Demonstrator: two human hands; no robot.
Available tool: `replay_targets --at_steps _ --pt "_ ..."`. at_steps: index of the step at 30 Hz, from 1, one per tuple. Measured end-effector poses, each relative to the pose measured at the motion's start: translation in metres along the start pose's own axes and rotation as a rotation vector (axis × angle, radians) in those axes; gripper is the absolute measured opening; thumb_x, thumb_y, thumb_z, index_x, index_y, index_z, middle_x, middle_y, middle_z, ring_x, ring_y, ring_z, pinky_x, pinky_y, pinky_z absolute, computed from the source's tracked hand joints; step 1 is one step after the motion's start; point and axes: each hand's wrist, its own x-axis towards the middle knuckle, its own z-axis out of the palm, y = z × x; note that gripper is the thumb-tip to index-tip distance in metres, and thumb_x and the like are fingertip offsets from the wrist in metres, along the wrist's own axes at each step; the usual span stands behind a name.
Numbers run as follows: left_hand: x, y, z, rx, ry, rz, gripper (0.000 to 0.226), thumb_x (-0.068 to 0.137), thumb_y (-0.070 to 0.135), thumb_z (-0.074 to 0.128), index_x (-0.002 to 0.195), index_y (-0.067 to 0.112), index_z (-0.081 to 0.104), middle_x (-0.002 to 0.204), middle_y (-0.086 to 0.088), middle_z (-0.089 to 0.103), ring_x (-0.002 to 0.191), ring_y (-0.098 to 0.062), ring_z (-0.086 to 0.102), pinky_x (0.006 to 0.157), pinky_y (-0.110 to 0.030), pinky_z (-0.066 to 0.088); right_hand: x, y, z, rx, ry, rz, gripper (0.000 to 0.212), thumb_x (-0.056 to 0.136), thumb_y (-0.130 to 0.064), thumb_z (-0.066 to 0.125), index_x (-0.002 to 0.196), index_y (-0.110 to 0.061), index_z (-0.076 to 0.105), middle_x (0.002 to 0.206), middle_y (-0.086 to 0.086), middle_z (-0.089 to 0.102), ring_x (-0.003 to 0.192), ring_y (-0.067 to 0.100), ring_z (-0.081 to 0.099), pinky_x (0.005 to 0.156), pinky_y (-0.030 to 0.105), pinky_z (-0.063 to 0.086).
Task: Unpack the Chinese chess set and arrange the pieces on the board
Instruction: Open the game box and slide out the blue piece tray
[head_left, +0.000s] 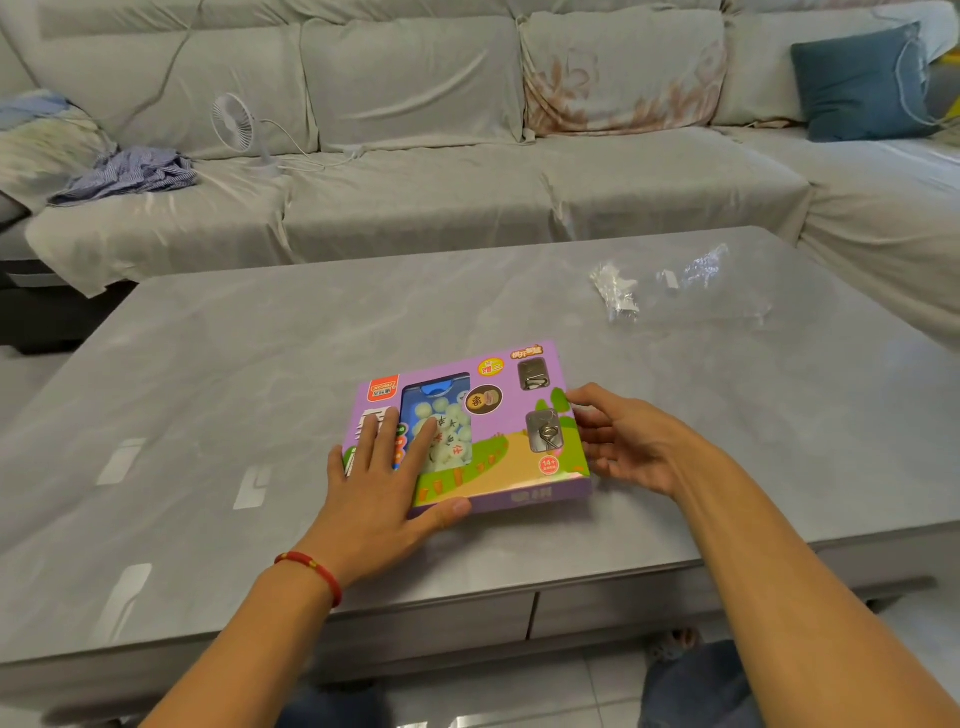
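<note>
The box lies flat on the table, near its front edge. The left hand presses flat on the lid, fingers straight; the right hand touches the box's right edge with relaxed, spread fingers.

Glossy grey marble-patterned table with drawers under its near edge. Behind it, a grey-covered sectional sofa carrying a small white fan, blue cushion and crumpled striped garment. Pale tiled floor.

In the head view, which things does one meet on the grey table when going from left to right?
left hand pressing flat on the box → purple chess set box → right hand at the box's right edge → crumpled clear plastic wrap, farther back.
</note>
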Motion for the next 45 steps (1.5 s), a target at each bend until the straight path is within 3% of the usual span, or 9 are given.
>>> replay_targets --at_steps 6,11,14,18,24,32,38,42,45 --pt "0.000 0.002 0.000 0.066 -0.035 0.012 0.109 0.056 0.099 -0.014 0.150 0.044 -0.023 0.161 -0.002 -0.029 0.148 -0.027 -0.025 0.117 -0.059 -0.009 -0.003 0.002 0.000 -0.107 0.024 0.013 0.029 0.081 -0.041 0.068 0.089 -0.013 0.065 0.076 0.002 0.065 0.064 0.014 0.054 0.054 0.025 0.042" --pt "0.001 0.005 0.007 0.142 -0.035 0.032 0.110 0.057 0.099 -0.015 0.151 0.043 -0.020 0.161 -0.007 -0.027 0.148 -0.031 -0.025 0.116 -0.065 -0.007 -0.007 -0.001 0.012 -0.106 0.149 -0.066 0.017 0.086 -0.010 0.067 0.097 0.003 0.068 0.088 0.018 0.076 0.072 0.026 0.071 0.072 0.038 0.060" --pt "0.002 0.009 0.010 0.136 -0.026 0.024 0.109 0.057 0.099 -0.014 0.152 0.046 -0.016 0.163 -0.009 -0.022 0.149 -0.033 -0.022 0.115 -0.067 -0.006 -0.009 0.001 0.016 -0.239 0.224 -0.135 0.008 0.086 -0.013 0.070 0.088 -0.006 0.067 0.080 0.013 0.075 0.063 0.020 0.072 0.058 0.032 0.058" --pt "0.003 0.012 0.009 0.136 -0.027 -0.001 0.111 0.055 0.099 -0.016 0.152 0.047 -0.013 0.163 -0.010 -0.019 0.149 -0.034 -0.020 0.115 -0.067 -0.005 -0.012 -0.001 0.019 -0.378 0.427 -0.454 0.020 0.078 -0.021 0.070 0.093 -0.021 0.058 0.080 0.000 0.069 0.071 0.018 0.069 0.067 0.038 0.056" --pt "0.005 0.014 0.004 0.093 -0.070 -0.010 0.117 0.050 0.101 -0.014 0.153 0.047 -0.009 0.163 -0.008 -0.020 0.149 -0.033 -0.021 0.113 -0.069 -0.007 -0.015 0.007 0.030 -0.499 0.268 -0.600 0.026 0.085 -0.004 0.058 0.102 -0.022 0.067 0.082 -0.011 0.075 0.078 0.009 0.067 0.077 0.031 0.055" --pt "0.004 0.070 0.006 -0.149 0.169 0.322 0.088 0.088 0.079 0.031 0.157 0.037 -0.003 0.165 0.014 -0.008 0.152 -0.010 -0.006 0.119 -0.060 0.009 -0.002 0.022 0.035 -0.950 0.293 -0.730 0.027 0.081 -0.031 0.074 0.107 -0.032 0.068 0.098 -0.008 0.051 0.086 0.009 0.054 0.079 0.024 0.046" --pt "0.013 0.082 0.019 -0.054 0.172 0.321 0.077 0.095 0.071 0.024 0.158 0.033 0.001 0.164 0.016 -0.009 0.152 -0.012 0.002 0.119 -0.058 0.015 -0.009 0.013 0.008 -0.731 0.376 -0.574 0.019 0.087 -0.017 0.068 0.105 -0.022 0.065 0.099 -0.005 0.065 0.082 0.011 0.059 0.079 0.026 0.050" --pt "0.013 0.083 0.023 -0.004 0.187 0.311 0.076 0.094 0.071 0.029 0.156 0.029 0.017 0.166 0.010 -0.003 0.152 -0.017 0.011 0.116 -0.061 0.017 -0.001 0.023 0.004 -0.807 0.314 -0.261 0.039 0.086 -0.039 0.069 0.119 -0.024 0.054 0.107 0.000 0.063 0.091 0.019 0.062 0.074 0.030 0.050" --pt "0.015 0.082 0.025 0.037 0.201 0.295 0.074 0.093 0.073 0.026 0.155 0.032 0.020 0.166 0.009 -0.001 0.151 -0.019 0.016 0.114 -0.066 0.019 0.003 0.022 0.005 -0.829 0.353 -0.278 0.034 0.078 -0.038 0.071 0.106 -0.018 0.066 0.094 0.003 0.070 0.081 0.023 0.068 0.077 0.040 0.059"
